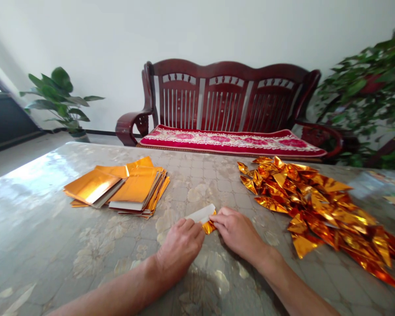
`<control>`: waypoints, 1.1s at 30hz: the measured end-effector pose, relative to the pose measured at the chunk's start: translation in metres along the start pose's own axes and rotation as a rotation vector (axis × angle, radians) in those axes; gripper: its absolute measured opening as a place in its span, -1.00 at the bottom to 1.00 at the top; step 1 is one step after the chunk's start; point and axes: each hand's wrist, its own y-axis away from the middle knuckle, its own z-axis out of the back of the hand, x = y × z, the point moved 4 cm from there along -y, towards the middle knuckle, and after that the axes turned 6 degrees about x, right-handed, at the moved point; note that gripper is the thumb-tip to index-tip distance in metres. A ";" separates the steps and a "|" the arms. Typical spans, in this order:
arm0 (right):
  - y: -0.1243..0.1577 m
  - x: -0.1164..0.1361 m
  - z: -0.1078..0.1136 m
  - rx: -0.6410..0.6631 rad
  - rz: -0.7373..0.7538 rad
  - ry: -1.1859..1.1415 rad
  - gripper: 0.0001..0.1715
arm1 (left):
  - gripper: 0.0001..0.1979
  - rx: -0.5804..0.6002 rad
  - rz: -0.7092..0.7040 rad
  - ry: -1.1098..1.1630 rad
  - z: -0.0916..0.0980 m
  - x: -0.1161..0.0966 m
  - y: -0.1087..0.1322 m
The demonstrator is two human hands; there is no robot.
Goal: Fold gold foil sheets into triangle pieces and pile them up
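Observation:
Between my two hands, low over the middle of the table, is a partly folded sheet of gold foil paper (209,227), its pale back (201,213) facing up along the far side. My left hand (184,241) is closed on its left end, with the fingertips curled out of sight. At the right end my right hand (235,228) pinches it between thumb and fingers. Stacks of flat gold foil paper (133,188) lie beyond my left hand. To the right spreads a heap of folded gold foil pieces (306,197), pointed and shiny.
The table (118,259) has a glossy patterned cover. Clear plastic packaging (375,182) lies at its right edge. Past the far edge stands a dark wooden bench (224,96) with a red floral cushion (230,140). Potted plants (61,94) flank it.

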 end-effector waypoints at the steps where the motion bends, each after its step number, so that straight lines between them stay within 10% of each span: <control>1: 0.000 -0.002 0.000 -0.019 0.012 0.000 -0.76 | -0.89 0.000 0.013 0.003 -0.001 0.001 0.001; 16: -0.004 -0.020 0.002 -0.045 0.058 -0.213 -0.64 | -0.81 -0.003 -0.002 -0.016 -0.007 -0.004 -0.006; 33: -0.018 -0.027 0.008 -0.016 0.070 -0.254 -0.95 | -0.72 -0.016 -0.045 0.043 0.005 0.001 -0.006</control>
